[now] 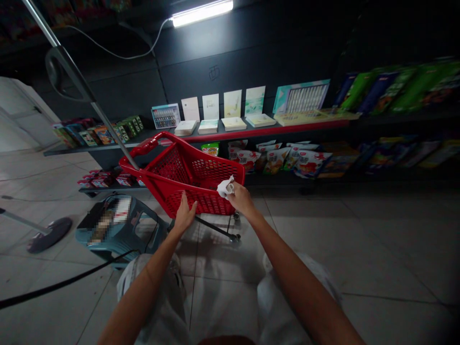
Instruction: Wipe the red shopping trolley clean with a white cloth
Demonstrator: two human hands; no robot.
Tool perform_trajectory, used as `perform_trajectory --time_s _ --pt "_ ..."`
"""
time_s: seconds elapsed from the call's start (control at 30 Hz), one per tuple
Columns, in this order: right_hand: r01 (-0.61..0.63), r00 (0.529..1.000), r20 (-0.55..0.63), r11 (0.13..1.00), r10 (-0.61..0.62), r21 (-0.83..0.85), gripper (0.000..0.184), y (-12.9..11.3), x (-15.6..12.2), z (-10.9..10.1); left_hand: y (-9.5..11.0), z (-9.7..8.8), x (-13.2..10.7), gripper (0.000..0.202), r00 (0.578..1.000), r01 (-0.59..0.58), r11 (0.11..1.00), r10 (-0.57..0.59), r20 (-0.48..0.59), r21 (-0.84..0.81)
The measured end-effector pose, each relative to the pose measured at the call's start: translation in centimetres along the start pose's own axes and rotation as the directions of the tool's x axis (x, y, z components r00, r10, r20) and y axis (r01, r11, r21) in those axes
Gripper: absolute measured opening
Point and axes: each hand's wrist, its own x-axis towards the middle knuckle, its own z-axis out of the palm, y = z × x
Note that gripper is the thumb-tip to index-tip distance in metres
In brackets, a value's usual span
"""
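Note:
A small red shopping cart (210,199) with perforated plastic sides stands in front of me on the floor. My left hand (185,214) rests against its near side with the fingers stretched out, holding nothing. Bunched in my right hand (242,197) is a white crumpled cloth or tissue (225,187); I cannot tell which. That hand is at the cart's right end, by the upper rim. Whether the cloth touches the plastic is unclear. The cart's red handle (143,147) points up to the left.
Behind the cart, a dark shelf (230,135) carries notebooks (233,123), marker sets (302,98) and snack bags (276,158). To the left are a blue-grey stool (125,230), a metal pole (108,122), a round stand base (50,235) and a black cable (64,285).

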Motion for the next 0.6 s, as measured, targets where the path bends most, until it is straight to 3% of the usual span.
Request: perform_trajectory --time_s 0.6 --pt "-0.132 0.982 0.11 0.976 0.152 -0.175 0.026 -1.4 0.0 0.8 -0.2 -1.1 -0.4 0.101 0.999 0.045 0.995 -0.043 0.027 -0.09"
